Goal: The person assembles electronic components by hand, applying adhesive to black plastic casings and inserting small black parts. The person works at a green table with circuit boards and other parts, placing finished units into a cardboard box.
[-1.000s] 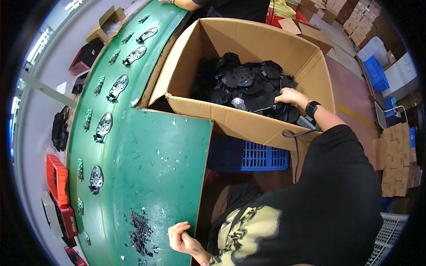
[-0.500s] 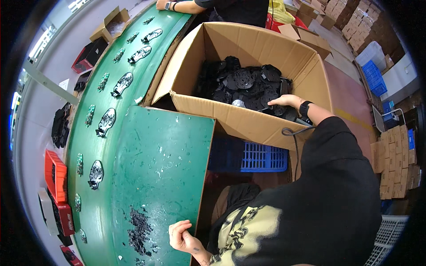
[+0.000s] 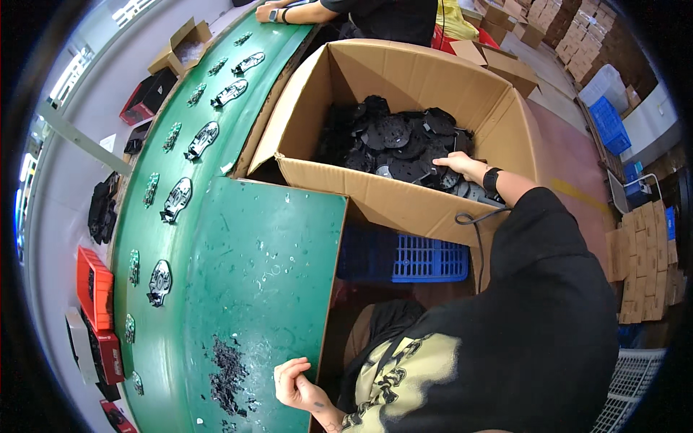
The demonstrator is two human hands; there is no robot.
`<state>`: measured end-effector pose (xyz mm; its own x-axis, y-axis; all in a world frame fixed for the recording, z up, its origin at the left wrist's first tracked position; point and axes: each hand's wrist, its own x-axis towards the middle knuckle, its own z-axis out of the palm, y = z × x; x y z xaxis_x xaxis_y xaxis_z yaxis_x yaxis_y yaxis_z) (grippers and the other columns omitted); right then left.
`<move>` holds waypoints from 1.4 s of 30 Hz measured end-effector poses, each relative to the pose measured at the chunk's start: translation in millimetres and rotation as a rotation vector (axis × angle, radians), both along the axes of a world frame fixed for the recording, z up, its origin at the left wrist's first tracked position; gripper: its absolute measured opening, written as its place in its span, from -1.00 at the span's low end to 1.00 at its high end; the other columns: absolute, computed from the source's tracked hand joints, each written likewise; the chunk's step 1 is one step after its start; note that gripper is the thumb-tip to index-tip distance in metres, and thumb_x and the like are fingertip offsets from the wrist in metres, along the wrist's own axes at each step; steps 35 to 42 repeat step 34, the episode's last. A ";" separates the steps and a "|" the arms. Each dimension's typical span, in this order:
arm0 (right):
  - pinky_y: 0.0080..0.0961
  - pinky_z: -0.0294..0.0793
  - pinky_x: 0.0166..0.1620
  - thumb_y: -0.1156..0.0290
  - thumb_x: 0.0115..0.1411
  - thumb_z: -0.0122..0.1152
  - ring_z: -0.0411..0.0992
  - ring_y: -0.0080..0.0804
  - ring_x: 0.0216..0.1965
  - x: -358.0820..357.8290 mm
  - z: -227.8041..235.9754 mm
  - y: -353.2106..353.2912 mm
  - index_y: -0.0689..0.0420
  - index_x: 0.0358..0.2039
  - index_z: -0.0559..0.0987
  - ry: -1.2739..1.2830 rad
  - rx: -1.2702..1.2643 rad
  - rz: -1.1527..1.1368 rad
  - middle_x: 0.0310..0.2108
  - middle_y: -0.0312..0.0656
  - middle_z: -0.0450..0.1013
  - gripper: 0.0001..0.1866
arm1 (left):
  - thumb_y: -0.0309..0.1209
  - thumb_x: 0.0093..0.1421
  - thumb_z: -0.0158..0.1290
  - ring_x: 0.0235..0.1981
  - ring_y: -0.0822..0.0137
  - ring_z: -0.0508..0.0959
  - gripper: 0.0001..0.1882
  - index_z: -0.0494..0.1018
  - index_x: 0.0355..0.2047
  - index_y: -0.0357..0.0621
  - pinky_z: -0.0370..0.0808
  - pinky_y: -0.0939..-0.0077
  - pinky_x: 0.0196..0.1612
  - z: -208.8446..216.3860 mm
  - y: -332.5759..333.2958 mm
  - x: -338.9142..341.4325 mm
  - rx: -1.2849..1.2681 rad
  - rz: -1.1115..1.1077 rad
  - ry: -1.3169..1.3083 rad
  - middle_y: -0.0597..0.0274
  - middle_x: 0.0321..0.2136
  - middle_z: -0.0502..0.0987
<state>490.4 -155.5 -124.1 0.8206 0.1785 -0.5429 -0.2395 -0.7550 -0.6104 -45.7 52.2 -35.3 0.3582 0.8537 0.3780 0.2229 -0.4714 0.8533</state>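
Note:
My right hand (image 3: 460,165) reaches over the near wall of a large cardboard box (image 3: 404,198) and is on the heap of black plastic shells (image 3: 393,133) inside. Its fingers are pressed together at the edge of one dark shell, partly hidden by the hand. Beside the table's right edge, my left hand (image 3: 297,386) hovers with its fingers curled in and nothing visible in them. A pile of small black plastic scraps (image 3: 229,375) lies on the green table (image 3: 260,252) to its left.
On the green belt (image 3: 155,238) at left lie rows of mouse-shaped shells (image 3: 176,200) and green circuit boards (image 3: 151,189). A blue plastic crate (image 3: 431,257) stands under the box. A cable (image 3: 479,238) hangs over its near side. Another person's arm (image 3: 307,12) rests at the far end.
The shells under my right hand have shifted, and more grey pieces show beside it. The hand has moved only slightly. My left hand stays where it was.

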 end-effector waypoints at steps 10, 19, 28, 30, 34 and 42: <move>-0.50 0.49 -0.25 0.28 0.05 0.38 0.48 -0.47 -0.34 20.1 17.7 22.1 0.23 -0.33 0.57 -0.376 0.405 0.021 -0.35 -0.19 0.54 -0.71 | -0.72 -0.13 -0.14 -0.47 0.27 0.49 -0.84 0.42 -0.64 -0.29 0.41 0.51 -0.33 0.7 -1.3 -7.3 -0.019 0.012 0.011 0.09 -0.56 0.52; -0.44 0.54 -0.17 0.21 0.09 0.35 0.54 -0.40 -0.28 70.2 80.4 -2.2 0.22 -0.20 0.55 -0.213 1.056 -0.272 -0.26 -0.20 0.56 -0.62 | -0.76 -0.21 -0.10 -0.49 0.26 0.53 -0.81 0.47 -0.65 -0.26 0.44 0.52 -0.37 1.5 3.4 -4.3 0.006 0.010 0.004 0.10 -0.57 0.56; -0.37 0.55 -0.10 0.08 0.28 0.08 0.52 -0.39 -0.19 70.2 204.3 35.2 0.08 0.03 0.48 -0.072 1.183 0.107 -0.18 -0.25 0.53 -0.57 | -0.75 -0.19 -0.13 -0.47 0.23 0.57 -0.76 0.50 -0.62 -0.23 0.46 0.46 -0.32 25.3 4.2 26.9 0.001 -0.082 -0.028 0.12 -0.54 0.58; -0.40 0.54 -0.10 0.09 0.30 0.06 0.52 -0.41 -0.21 65.8 215.5 56.7 0.08 -0.01 0.50 0.010 1.249 0.210 -0.18 -0.25 0.52 -0.61 | -0.72 -0.20 -0.11 -0.45 0.24 0.56 -0.78 0.51 -0.61 -0.23 0.47 0.45 -0.31 28.3 -0.7 35.2 -0.017 -0.094 -0.037 0.13 -0.54 0.58; -0.39 0.54 -0.08 0.09 0.28 0.10 0.52 -0.40 -0.19 35.8 227.2 118.4 0.11 -0.01 0.49 0.222 1.360 0.464 -0.15 -0.23 0.53 -0.59 | -0.73 -0.12 -0.08 -0.39 0.21 0.57 -0.76 0.53 -0.54 -0.16 0.48 0.42 -0.25 25.7 2.1 38.5 -0.107 -0.125 -0.091 0.17 -0.48 0.59; -0.39 0.54 -0.08 0.09 0.28 0.10 0.52 -0.40 -0.19 35.8 227.2 118.4 0.11 -0.01 0.49 0.222 1.360 0.464 -0.15 -0.23 0.53 -0.59 | -0.73 -0.12 -0.08 -0.39 0.21 0.57 -0.76 0.53 -0.54 -0.16 0.48 0.42 -0.25 25.7 2.1 38.5 -0.107 -0.125 -0.091 0.17 -0.48 0.59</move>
